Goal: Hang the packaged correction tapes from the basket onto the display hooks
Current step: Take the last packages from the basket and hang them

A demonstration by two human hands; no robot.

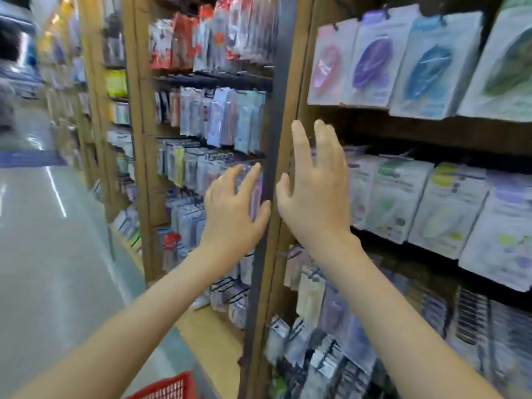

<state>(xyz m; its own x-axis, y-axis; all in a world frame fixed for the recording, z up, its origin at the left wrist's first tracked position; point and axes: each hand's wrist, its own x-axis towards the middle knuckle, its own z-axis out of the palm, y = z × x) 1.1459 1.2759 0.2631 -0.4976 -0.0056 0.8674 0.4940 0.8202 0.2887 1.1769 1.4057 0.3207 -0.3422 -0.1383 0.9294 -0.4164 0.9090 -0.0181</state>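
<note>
Both my hands are raised in front of a shop display. My left hand (234, 210) has its fingers spread and rests against hanging packets left of a dark upright post (273, 133). My right hand (315, 187) is open too, fingers pointing up, just right of that post, holding nothing. Packaged correction tapes (371, 61) in pink, purple, blue and green hang in a row at the upper right. More packaged tapes (443, 203) hang on the row below, to the right of my right hand. A corner of the red basket (169, 388) shows at the bottom edge.
Wooden shelving units with many hanging stationery packets (218, 116) run along the aisle to the left. Lower hooks (325, 349) carry small dark and pale packets. The shiny aisle floor (57, 254) stretches away at the left. The picture is blurred by motion.
</note>
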